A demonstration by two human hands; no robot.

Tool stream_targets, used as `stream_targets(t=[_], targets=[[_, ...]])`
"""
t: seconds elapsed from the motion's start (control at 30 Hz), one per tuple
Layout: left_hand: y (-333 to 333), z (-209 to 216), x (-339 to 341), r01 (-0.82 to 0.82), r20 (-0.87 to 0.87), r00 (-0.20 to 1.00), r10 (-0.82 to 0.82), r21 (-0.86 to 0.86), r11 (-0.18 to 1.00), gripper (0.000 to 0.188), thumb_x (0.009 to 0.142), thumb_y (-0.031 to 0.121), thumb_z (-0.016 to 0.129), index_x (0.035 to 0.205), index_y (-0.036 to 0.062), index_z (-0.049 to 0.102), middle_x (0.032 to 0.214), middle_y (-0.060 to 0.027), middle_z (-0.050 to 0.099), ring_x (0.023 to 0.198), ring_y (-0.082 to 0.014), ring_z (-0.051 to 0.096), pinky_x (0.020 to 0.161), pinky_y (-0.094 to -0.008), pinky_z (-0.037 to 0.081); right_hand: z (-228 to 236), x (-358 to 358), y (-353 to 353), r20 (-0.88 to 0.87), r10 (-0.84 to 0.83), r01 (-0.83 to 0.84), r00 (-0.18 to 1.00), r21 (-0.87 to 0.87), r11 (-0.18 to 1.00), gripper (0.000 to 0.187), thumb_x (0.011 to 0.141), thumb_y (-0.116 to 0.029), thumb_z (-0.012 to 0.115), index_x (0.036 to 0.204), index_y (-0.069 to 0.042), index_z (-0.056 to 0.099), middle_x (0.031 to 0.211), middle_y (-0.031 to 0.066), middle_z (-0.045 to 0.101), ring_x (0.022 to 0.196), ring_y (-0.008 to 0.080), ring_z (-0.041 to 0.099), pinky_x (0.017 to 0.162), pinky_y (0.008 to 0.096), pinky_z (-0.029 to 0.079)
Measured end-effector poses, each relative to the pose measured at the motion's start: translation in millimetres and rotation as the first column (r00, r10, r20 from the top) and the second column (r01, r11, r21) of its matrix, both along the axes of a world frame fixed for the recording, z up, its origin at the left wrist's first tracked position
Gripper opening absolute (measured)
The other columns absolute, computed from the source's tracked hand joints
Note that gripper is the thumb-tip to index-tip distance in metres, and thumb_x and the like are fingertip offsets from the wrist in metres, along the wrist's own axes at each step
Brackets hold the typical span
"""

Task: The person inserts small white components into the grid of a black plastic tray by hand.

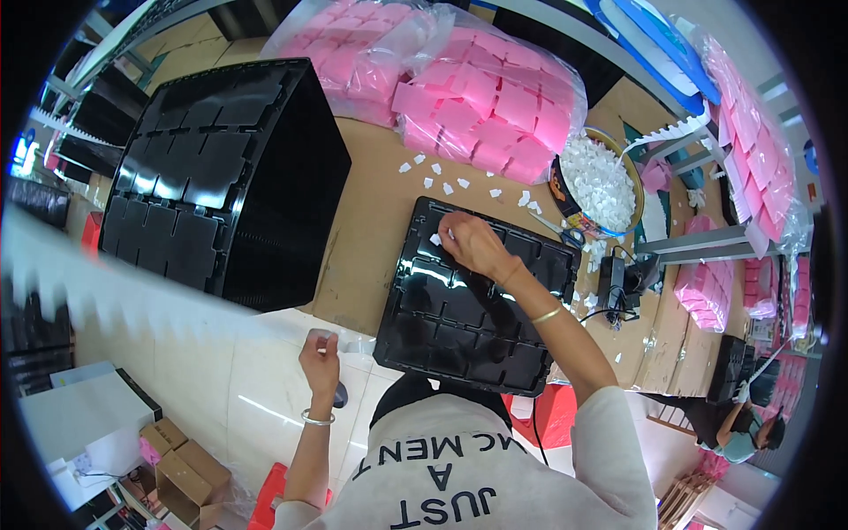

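Note:
A black plastic tray [422, 314] with moulded rectangular compartments lies in front of me at the table's near edge. My right hand [477, 246] is over its upper part, fingers bent and pinched together. Right beside those fingertips a small white piece [435, 239] shows against the tray; whether they grip it is hidden. Off the tray's left side, above the floor, my left hand [320, 360] is closed with a small whitish, translucent piece [321, 334] at its fingertips. Several small white cut pieces [448, 188] are scattered on the table beyond the tray.
A tall stack of black trays [287, 194] stands at the left. Bags of pink pieces [495, 102] lie at the back. A round tub of white pieces [601, 181], scissors [565, 234] and a black adapter [611, 281] are on the right. A blurred white toothed strip [115, 287] crosses the left foreground.

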State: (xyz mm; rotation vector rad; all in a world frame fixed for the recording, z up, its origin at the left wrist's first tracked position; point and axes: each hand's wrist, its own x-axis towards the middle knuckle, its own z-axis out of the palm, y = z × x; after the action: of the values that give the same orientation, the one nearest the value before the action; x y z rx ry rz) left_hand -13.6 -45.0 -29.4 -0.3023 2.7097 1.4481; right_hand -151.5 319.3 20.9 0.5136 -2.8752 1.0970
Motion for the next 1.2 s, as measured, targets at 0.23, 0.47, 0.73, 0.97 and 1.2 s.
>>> stream_targets(t=[0.23, 0.47, 0.73, 0.97, 1.2], targets=[[-27, -1, -4, -0.196, -0.065, 0.979, 0.195, -0.004, 0.981, 0.010, 0.092, 0.008, 0.066, 0.095, -0.0020, 0.066, 0.073, -0.0088, 0.065, 0.061, -0.0158, 0.061, 0.060, -0.0289, 0.049, -29, -35, 9, -0.144, 0.068, -0.025, 0.987, 0.276, 0.961, 0.016, 0.087, -0.012, 0.058, 0.088, 0.004, 0.060, 0.086, 0.0216, 0.065, 0.076, 0.0407, 0.066, 0.069, 0.0472, 0.055], [-98, 17, -20, -0.408, -0.242, 0.891, 0.385, -0.050, 0.912, 0.013, 0.097, 0.014, 0.066, 0.092, 0.0015, 0.065, 0.068, -0.0018, 0.060, 0.060, -0.0080, 0.053, 0.056, -0.0239, 0.040, -31, -36, 4, -0.132, 0.080, -0.027, 0.988, 0.359, 0.933, 0.017, 0.090, -0.010, 0.051, 0.090, 0.005, 0.061, 0.085, 0.0207, 0.064, 0.075, 0.0387, 0.067, 0.067, 0.0468, 0.055], [-42, 63, -7, -0.413, -0.169, 0.879, 0.446, 0.198, 0.889, 0.025, 0.098, 0.013, 0.065, 0.115, 0.0049, 0.049, 0.085, -0.0033, 0.056, 0.063, -0.0082, 0.055, 0.054, -0.0201, 0.040, -38, -32, -5, -0.199, 0.089, -0.002, 0.976, 0.401, 0.916, 0.018, 0.090, -0.010, 0.051, 0.090, 0.005, 0.061, 0.085, 0.0202, 0.063, 0.077, 0.0353, 0.067, 0.069, 0.0447, 0.055], [51, 91, 21, -0.067, -0.107, 0.988, 0.107, 0.330, 0.942, 0.013, 0.097, 0.002, 0.060, 0.106, 0.0035, 0.051, 0.094, -0.0044, 0.052, 0.075, -0.0104, 0.060, 0.067, -0.0221, 0.049, -24, 18, -28, -0.170, 0.090, -0.052, 0.981, 0.216, 0.975, 0.007, 0.088, -0.006, 0.054, 0.086, -0.001, 0.058, 0.090, 0.0176, 0.061, 0.082, 0.0368, 0.064, 0.070, 0.0452, 0.053], [121, 93, -112, 0.088, -0.051, 0.996, -0.072, 0.510, 0.855, 0.018, 0.101, 0.015, 0.060, 0.114, 0.0037, 0.062, 0.108, -0.0036, 0.067, 0.098, -0.0124, 0.065, 0.078, -0.0225, 0.050, 40, 73, 52, -0.045, -0.308, 0.288, 0.950, -0.247, 0.925, 0.004, 0.089, 0.002, 0.057, 0.092, 0.001, 0.059, 0.091, 0.0187, 0.061, 0.088, 0.0387, 0.062, 0.078, 0.0419, 0.051]])
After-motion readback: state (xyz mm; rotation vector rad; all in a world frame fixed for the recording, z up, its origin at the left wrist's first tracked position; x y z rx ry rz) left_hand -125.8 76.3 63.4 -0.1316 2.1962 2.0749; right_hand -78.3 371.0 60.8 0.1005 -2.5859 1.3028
